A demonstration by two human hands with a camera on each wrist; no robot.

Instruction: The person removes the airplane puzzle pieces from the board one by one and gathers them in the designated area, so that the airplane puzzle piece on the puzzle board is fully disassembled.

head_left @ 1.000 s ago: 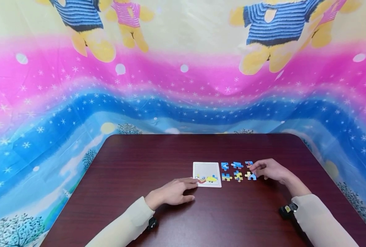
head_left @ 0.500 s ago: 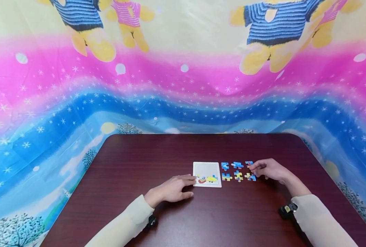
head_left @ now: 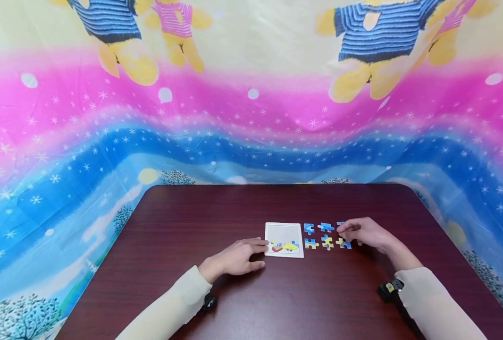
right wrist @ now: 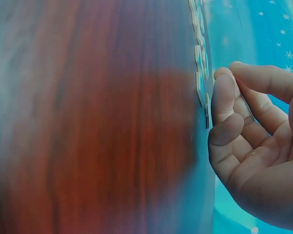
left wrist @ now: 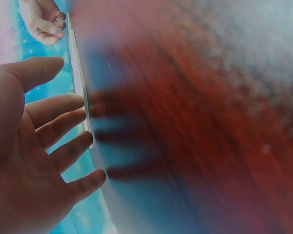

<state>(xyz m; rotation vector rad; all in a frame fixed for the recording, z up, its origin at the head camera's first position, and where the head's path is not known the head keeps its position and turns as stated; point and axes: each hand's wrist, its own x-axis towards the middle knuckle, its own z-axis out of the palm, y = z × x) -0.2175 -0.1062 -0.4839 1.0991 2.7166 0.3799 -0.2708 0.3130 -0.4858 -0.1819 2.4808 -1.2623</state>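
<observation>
1. One backdrop [head_left: 251, 80], printed with snowflakes and figures in striped shirts, is hung behind the scene.
2. One dark red-brown table [head_left: 251, 302] is bordered by it.
3. Two pale sleeves [head_left: 171, 302] are stretched over the table from the near side.
4. Two bare hands are shown: the left hand [head_left: 236, 257] is held with fingers straight and spread, its fingertips at the board's left edge; the right hand [head_left: 366, 232] is curled above the right-hand pieces, thumb and forefinger brought together, though whether a piece is pinched cannot be told.
5. One square board [head_left: 283, 231], white-rimmed, is laid near the table's middle; its lower part is filled with red, yellow and blue artwork, grey left showing above.
6. Six loose pieces [head_left: 327, 242], blue and yellow, are set just right of the board in two rows of three, the far-right one partly hidden by fingers.
</observation>
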